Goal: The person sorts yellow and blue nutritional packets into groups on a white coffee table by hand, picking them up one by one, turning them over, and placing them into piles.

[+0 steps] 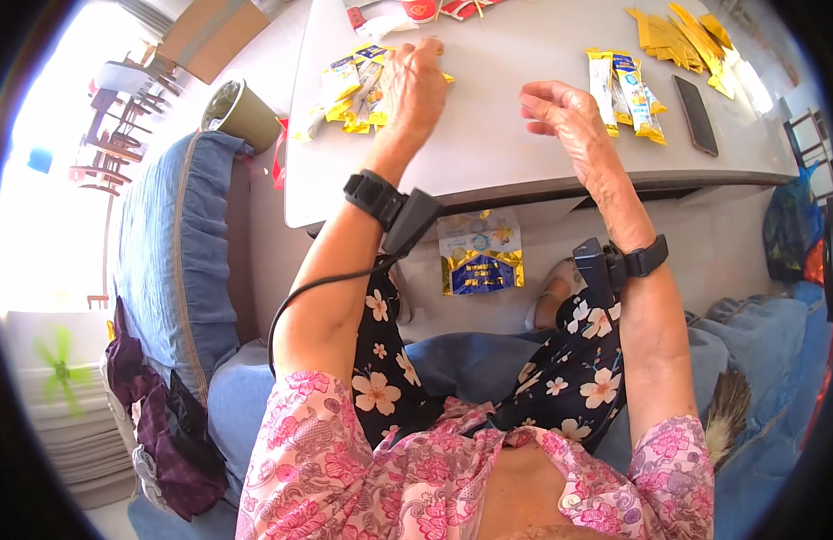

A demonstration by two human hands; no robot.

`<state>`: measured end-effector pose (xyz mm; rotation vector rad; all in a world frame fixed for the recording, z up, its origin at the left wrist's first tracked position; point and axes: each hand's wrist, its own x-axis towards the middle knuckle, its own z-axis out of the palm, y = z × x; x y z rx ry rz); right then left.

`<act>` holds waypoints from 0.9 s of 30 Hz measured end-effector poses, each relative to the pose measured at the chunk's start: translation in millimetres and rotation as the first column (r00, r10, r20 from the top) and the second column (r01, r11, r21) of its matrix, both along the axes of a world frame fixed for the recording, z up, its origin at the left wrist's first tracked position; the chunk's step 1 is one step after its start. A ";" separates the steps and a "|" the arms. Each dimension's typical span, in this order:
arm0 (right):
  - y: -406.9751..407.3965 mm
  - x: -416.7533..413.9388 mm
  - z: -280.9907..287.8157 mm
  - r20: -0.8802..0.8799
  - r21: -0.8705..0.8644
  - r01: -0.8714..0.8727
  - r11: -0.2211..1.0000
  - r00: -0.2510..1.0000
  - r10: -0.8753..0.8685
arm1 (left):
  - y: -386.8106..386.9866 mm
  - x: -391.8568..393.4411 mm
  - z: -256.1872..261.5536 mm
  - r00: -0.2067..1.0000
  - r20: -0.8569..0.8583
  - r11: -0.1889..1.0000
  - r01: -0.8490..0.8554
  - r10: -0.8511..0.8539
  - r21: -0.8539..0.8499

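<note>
My left hand (416, 84) is over the right edge of a heap of small yellow, white and blue sachets (352, 88) on the pale table (497, 155). Its fingers curl down and away from the camera, so whether they grip a sachet is hidden. My right hand (558, 111) hovers above the table with thumb and fingers apart, holding nothing. To its right lies a smaller group of similar sachets (632, 94), with a dark smartphone (695, 116) beside them. Both wrists carry black strapped devices.
Flat golden packets (669, 40) lie at the table's far right, and a red paper cup (419, 8) stands at the far edge. Below the near edge is a printed foil pouch (482, 253). A lined waste bin (244, 115) stands left, near the blue-covered sofa arm (176, 256).
</note>
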<state>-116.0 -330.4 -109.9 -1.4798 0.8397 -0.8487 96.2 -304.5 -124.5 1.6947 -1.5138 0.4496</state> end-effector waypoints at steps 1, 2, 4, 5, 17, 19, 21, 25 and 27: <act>1.9 0.8 3.0 0.098 0.162 -0.050 0.986 0.995 0.035 | 5.5 -15.3 6.1 0.996 -0.076 0.998 0.043 -0.047 -0.053; 0.5 1.4 -0.2 0.177 0.262 -0.107 0.959 0.982 0.061 | 14.1 -32.0 10.5 0.986 -0.140 0.995 0.090 -0.096 -0.050; 2.1 4.2 1.6 0.314 0.393 -0.157 0.906 0.949 0.028 | 25.3 -57.6 13.7 0.946 -0.220 0.971 0.228 -0.239 -0.074; 2.5 4.5 2.4 0.376 0.452 -0.186 0.872 0.927 0.003 | 28.0 -69.9 11.0 0.910 -0.264 0.947 0.311 -0.321 -0.078; -40.9 -38.4 2.5 -0.266 -0.527 0.351 0.774 0.797 -0.542 | 11.7 -37.0 9.0 0.989 0.150 0.963 -0.028 -0.013 0.269; -46.4 -50.2 -1.9 -0.436 -0.728 0.220 0.650 0.582 -0.686 | -2.2 -12.5 -14.7 0.967 0.252 0.973 -0.036 -0.023 0.227; -51.6 -60.5 -13.8 -0.565 -0.771 0.051 0.635 0.406 -0.718 | -6.9 -2.5 -28.0 0.940 0.340 0.966 -0.063 -0.027 0.250; -56.8 -66.6 -19.3 -0.620 -0.694 0.000 0.720 0.509 -0.597 | -11.4 7.7 -31.7 0.903 0.426 0.931 -0.103 -0.061 0.351; -55.0 -65.2 -21.6 -0.572 -0.745 -0.016 0.666 0.528 -0.628 | -12.1 6.9 -28.0 0.900 0.433 0.929 -0.121 -0.045 0.348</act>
